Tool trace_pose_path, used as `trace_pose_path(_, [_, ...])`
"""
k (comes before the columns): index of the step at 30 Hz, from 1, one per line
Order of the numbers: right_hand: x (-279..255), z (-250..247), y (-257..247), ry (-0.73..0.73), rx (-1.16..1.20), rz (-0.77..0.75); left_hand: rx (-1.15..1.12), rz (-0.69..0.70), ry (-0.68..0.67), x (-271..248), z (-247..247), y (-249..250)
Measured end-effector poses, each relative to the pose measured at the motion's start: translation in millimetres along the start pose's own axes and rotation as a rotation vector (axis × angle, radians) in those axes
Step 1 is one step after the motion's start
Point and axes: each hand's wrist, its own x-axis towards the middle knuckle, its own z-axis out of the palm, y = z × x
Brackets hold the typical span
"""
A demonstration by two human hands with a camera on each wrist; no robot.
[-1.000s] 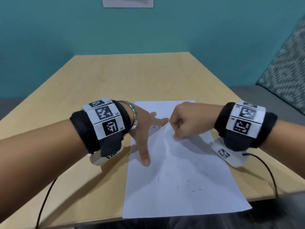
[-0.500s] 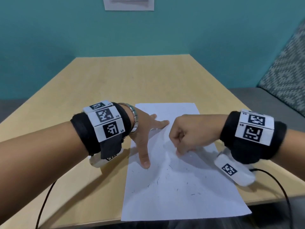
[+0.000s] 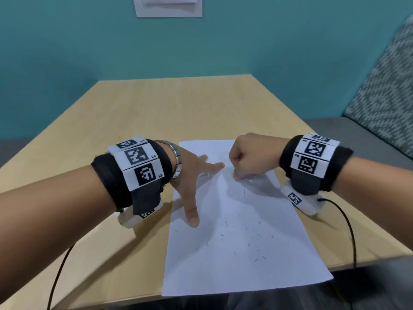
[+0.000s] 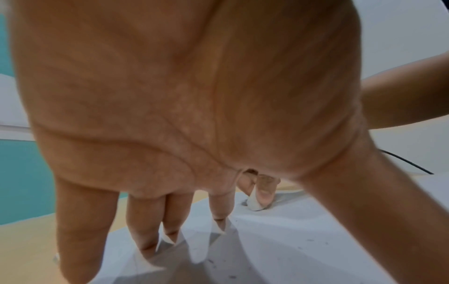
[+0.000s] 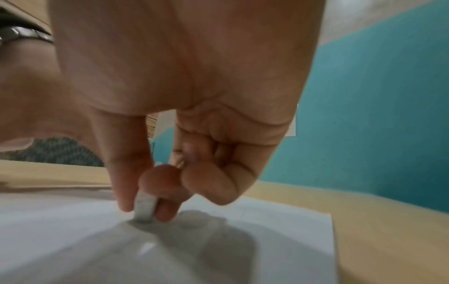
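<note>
A white sheet of paper point(image 3: 241, 238) lies on the wooden table point(image 3: 174, 108), reaching past its near edge. Small dark crumbs point(image 3: 245, 240) are scattered over its lower half. My left hand point(image 3: 196, 180) lies flat on the sheet's left side, fingers spread and straight point(image 4: 170, 217). My right hand point(image 3: 250, 157) is curled over the upper middle of the sheet. Its thumb and fingers pinch a small white eraser point(image 5: 145, 210) whose lower end presses on the paper point(image 5: 218, 249). The eraser point(image 4: 253, 201) also shows in the left wrist view, beyond my fingers.
A teal wall point(image 3: 268, 41) stands behind the table, with a white sheet point(image 3: 168, 6) pinned on it. A patterned cushioned bench point(image 3: 384, 104) is at the right. Black cables point(image 3: 348, 229) run from both wrist units over the table's near edge.
My right hand has moved back and forth on the paper: nearer me half a second ago, now farther up the sheet again. The left hand has stayed flat in place.
</note>
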Motion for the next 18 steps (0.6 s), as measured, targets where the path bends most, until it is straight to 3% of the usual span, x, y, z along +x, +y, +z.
trace_pose_path(9, [-16.5, 3.5, 25.0, -0.002, 0.104, 0.009, 0.11, 0.005, -0.012, 6.6, 1.0, 2.1])
trace_pose_path(13, [-17.0, 8.3, 19.0, 0.034, 0.024, -0.013, -0.015, 0.07, 0.084, 9.6, -4.5, 14.1])
trace_pose_path(18, [-16.5, 8.8, 7.8, 0.028, -0.035, -0.025, -0.078, 0.11, 0.059, 12.5, -1.5, 28.6])
